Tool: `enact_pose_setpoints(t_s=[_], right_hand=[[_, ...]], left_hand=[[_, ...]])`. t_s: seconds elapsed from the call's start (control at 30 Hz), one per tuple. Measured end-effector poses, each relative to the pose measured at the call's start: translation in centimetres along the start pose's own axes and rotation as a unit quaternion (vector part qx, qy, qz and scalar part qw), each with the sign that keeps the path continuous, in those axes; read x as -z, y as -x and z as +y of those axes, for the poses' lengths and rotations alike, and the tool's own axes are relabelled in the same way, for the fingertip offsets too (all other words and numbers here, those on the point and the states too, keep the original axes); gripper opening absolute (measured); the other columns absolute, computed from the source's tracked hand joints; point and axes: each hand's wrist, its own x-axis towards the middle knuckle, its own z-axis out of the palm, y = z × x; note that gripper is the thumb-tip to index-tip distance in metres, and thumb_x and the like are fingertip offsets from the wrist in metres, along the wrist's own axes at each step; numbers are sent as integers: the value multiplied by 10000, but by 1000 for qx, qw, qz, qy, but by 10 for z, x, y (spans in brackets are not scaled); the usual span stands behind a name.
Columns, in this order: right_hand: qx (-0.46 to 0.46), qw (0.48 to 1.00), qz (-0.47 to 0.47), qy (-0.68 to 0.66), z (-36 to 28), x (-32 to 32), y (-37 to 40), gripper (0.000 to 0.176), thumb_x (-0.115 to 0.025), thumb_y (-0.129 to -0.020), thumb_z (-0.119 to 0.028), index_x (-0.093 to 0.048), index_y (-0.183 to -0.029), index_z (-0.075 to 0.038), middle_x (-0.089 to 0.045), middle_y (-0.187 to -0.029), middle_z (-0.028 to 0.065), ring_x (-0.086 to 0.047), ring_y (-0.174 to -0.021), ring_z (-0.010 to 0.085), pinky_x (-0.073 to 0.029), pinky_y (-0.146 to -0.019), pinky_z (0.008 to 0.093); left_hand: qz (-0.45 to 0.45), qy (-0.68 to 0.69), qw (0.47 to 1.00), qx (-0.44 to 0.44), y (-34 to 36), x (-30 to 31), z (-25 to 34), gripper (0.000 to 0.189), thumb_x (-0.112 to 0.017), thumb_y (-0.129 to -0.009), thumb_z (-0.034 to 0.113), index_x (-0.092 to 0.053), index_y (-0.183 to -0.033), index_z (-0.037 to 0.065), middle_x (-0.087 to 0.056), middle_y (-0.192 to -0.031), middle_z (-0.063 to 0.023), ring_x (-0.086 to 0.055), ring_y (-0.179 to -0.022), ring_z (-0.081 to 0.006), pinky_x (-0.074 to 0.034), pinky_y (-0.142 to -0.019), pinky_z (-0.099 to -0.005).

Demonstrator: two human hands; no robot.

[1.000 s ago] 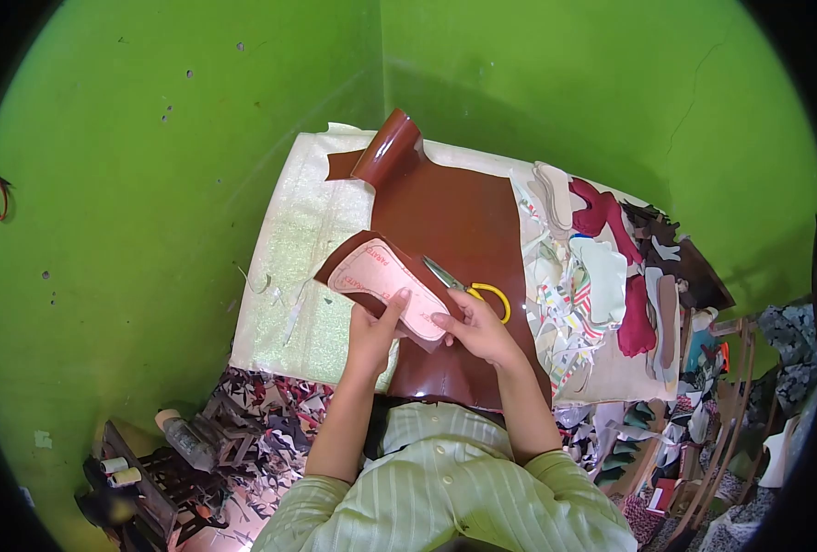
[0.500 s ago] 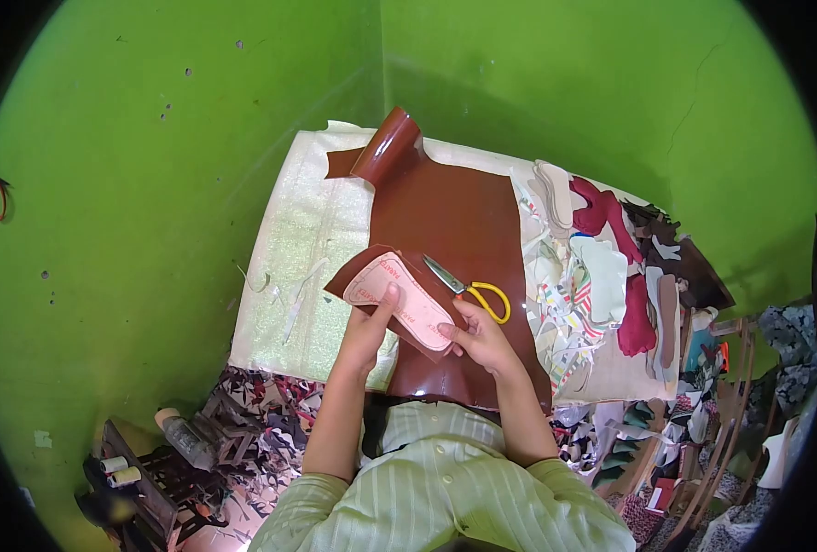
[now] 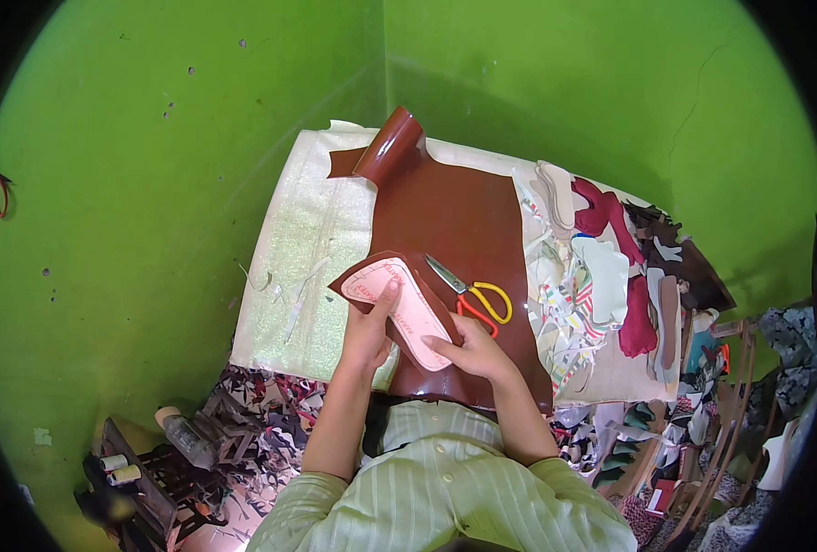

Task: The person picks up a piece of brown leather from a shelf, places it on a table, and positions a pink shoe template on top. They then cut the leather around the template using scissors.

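Between my hands is a pale pink insole (image 3: 413, 311) with red lettering, lying on a brown leather-like piece (image 3: 349, 276) whose edges stick out around it. My left hand (image 3: 368, 327) grips the left side, thumb pressed on the insole's face. At the lower right end my right hand (image 3: 471, 346) pinches it, thumb on top; the fingers beneath are partly hidden. Just beyond the right hand, scissors (image 3: 468, 291) with one yellow and one red handle rest on a large sheet of shiny brown material (image 3: 450, 212).
The brown sheet has a rolled far end (image 3: 392, 147) on a white-covered table (image 3: 284, 221). To the right lie patterned scraps (image 3: 560, 308), beige insoles (image 3: 556, 195) and dark red pieces (image 3: 638, 317). Scraps (image 3: 279, 405) litter the floor; a green wall (image 3: 197, 138) stands behind.
The insole and brown piece have turned clockwise, the lower end swinging down toward me. My right hand has moved slightly down, exposing the scissors' red handle.
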Motion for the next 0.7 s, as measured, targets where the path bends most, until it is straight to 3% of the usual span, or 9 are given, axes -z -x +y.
enact_pose_setpoints(t_s=[0.07,0.17,0.23,0.3,0.37,0.43,0.63,0.7], right_hand=[[-70,997,27,-6,-12,-5,-1,364,-592,-820,-130,-493,-1140,13,-575,-1027,62,-537,-918,117,-425,-820,275],[-105,993,56,1,-10,-5,0,372,-599,-815,-126,-493,-1143,14,-577,-1012,57,-533,-905,107,-430,-803,261],[-107,992,73,-6,-7,-6,0,368,-598,-815,-120,-495,-1142,14,-578,-1006,56,-533,-898,104,-431,-796,258],[-110,989,94,-12,-3,-4,0,364,-597,-815,-114,-497,-1140,14,-578,-1000,55,-532,-892,102,-432,-788,255],[-55,990,133,-10,1,-2,-2,326,-595,-817,-167,-528,-1087,2,-615,-917,94,-570,-847,123,-445,-748,265],[-57,988,140,-27,4,1,-1,320,-596,-814,-154,-531,-1084,4,-611,-941,99,-570,-858,135,-441,-758,268],[-46,984,168,24,7,4,-1,353,-607,-805,-170,-503,-1082,22,-604,-945,123,-581,-867,178,-442,-763,283],[-48,977,178,105,11,5,-1,316,-601,-815,-207,-484,-1006,14,-601,-888,121,-593,-815,167,-465,-696,279]], left_hand=[[-3,-14,1000,5,0,-1,0,349,-590,-821,90,-443,-1131,26,-539,-1061,-87,-528,-967,-165,-438,-836,-297],[-4,-33,999,16,0,-6,1,340,-588,-824,102,-455,-1126,23,-547,-1050,-87,-533,-955,-159,-437,-835,-294],[1,-39,999,22,1,-6,2,328,-585,-828,114,-467,-1120,21,-554,-1041,-86,-537,-947,-156,-437,-835,-294],[-58,-133,989,40,1,-3,-1,304,-569,-843,152,-492,-1106,19,-569,-1024,-82,-548,-924,-152,-429,-846,-293],[-69,-118,990,47,3,-3,-6,295,-558,-852,178,-506,-1095,17,-576,-1020,-82,-560,-911,-149,-447,-827,-294],[-71,-178,973,128,7,-3,-9,312,-566,-846,177,-493,-1100,12,-567,-1035,-81,-552,-944,-152,-482,-773,-331],[-69,-155,980,108,8,4,-27,266,-570,-832,125,-501,-1054,-3,-595,-958,-104,-615,-799,-173,-548,-615,-319],[-64,-150,982,96,4,7,-33,255,-565,-831,110,-499,-1051,-2,-599,-942,-110,-625,-768,-177,-556,-578,-305]])
